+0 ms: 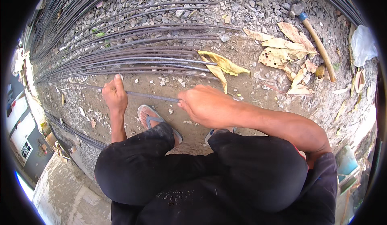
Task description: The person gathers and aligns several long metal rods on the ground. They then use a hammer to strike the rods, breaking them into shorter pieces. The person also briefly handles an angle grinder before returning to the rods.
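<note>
A thin dark steel rod (pixel 151 96) runs across in front of my shins, gripped at two places. My left hand (pixel 115 95) is closed around it, thumb pointing up and away from me. My right hand (pixel 204 105) is wrapped over the rod's right end, back of the hand up, hiding that end. Leftward, the rod goes on past my left hand toward the far-left bundle. Just beyond my hands lie several loose steel rods (pixel 161 60), spread like a fan, their right ends near a yellow leaf (pixel 225 65).
Grey gravel (pixel 246 3) covers the ground farther off. Dry leaves (pixel 288 49) and a wooden-handled hammer (pixel 318 43) lie at the right. A clear plastic bag (pixel 363 45) is at the far right. More rods (pixel 76 132) lie at my left. My sandalled feet (pixel 151 118) stand close below the rod.
</note>
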A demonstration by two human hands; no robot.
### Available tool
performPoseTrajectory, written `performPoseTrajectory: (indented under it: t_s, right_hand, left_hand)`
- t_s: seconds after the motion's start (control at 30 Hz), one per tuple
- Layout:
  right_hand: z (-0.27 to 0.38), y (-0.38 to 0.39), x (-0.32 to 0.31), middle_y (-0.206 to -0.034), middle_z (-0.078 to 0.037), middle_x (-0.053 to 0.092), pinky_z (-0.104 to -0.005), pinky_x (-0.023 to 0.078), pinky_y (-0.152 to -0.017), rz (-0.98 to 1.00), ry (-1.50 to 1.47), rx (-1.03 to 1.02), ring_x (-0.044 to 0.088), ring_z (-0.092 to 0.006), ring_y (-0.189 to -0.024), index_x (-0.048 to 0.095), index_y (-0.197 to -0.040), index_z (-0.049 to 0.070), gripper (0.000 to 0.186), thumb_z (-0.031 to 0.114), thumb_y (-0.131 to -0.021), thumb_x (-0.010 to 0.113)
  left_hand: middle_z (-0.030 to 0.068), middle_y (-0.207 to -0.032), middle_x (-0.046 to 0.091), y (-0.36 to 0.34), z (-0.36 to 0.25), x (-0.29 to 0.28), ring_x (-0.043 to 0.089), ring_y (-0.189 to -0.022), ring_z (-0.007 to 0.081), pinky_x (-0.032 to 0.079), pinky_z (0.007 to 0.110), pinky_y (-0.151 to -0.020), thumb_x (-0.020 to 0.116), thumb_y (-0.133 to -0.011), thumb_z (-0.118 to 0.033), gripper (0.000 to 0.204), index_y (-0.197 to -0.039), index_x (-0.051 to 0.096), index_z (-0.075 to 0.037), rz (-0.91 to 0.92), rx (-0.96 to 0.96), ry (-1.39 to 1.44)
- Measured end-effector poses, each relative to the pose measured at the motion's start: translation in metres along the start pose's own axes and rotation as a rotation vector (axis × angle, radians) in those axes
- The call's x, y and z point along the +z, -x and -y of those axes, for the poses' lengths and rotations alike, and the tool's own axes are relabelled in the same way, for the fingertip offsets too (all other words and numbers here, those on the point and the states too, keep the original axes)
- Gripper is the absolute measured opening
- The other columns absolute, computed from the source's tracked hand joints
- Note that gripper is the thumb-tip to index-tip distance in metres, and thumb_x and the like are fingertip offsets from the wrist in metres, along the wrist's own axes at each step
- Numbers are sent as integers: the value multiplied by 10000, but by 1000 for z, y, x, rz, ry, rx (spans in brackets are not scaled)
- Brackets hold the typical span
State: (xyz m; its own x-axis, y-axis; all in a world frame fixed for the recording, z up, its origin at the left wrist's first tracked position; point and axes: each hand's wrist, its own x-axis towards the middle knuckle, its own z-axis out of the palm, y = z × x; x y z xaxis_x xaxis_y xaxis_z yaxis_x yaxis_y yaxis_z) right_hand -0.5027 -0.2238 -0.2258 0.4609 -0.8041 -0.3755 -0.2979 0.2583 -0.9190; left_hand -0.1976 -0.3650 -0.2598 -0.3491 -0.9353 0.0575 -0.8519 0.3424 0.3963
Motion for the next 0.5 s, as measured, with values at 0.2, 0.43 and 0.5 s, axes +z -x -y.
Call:
performPoseTrajectory:
  t_s: [0.2,0.43,0.5]
  right_hand:
    - [-4,-5,12,-826,-320,669,-575,526,-721,-115,113,90,675,-505,-825,662,-981,-53,285,187,-1027,517]
    - [1,-91,41,-887,-295,699,-562,547,-764,-142,163,3,694,-471,-852,700,-913,-50,355,245,-1019,533]
    - [-7,-100,41,-919,-267,713,-545,553,-787,-132,230,20,702,-447,-873,718,-935,-29,364,278,-1019,542]
  left_hand:
    - [52,-500,281,-20,31,15,285,-486,116,235,401,-499,524,-1063,-223,561,-570,378,1,-42,191,-26]
    - [183,-459,397,-48,105,9,339,-410,252,256,471,-484,563,-1035,-272,581,-562,494,57,-8,6,-99]
    - [183,-500,442,-43,110,10,401,-449,260,306,466,-507,577,-1034,-280,553,-603,534,64,2,-59,-156]
